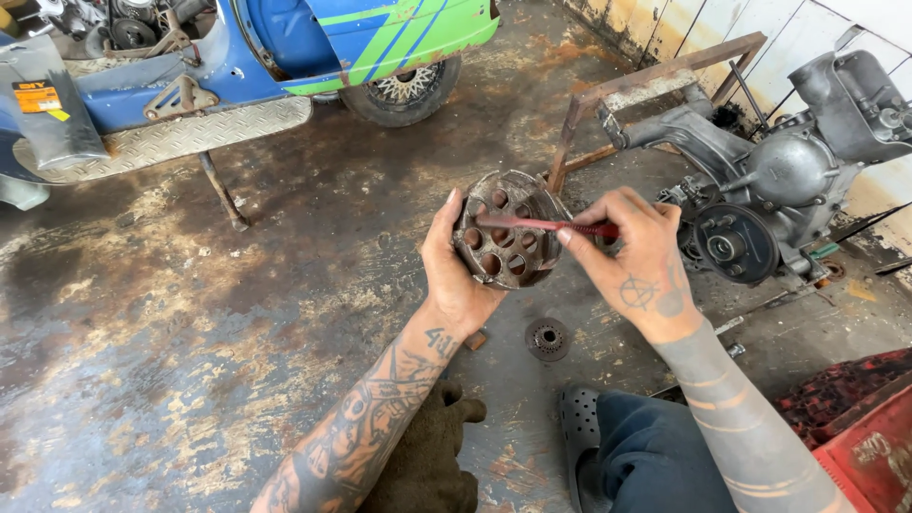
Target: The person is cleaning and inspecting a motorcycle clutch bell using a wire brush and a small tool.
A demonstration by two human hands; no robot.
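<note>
My left hand (454, 275) grips a rusty round metal drum (506, 231) with several round holes in its face, held up over the floor. My right hand (635, 255) pinches a thin red-handled tool (546, 225) whose tip lies across the drum's face. A small dark toothed hub (548, 339) sits on the floor just below the drum. Both forearms are bare and tattooed.
A blue and green scooter (285, 57) stands on its stand at the top left. A grey engine block (779, 180) rests at the right beside a rusty metal frame (655, 81). A red crate (855, 427) is at the bottom right; a dark glove (427, 456) lies near my knee.
</note>
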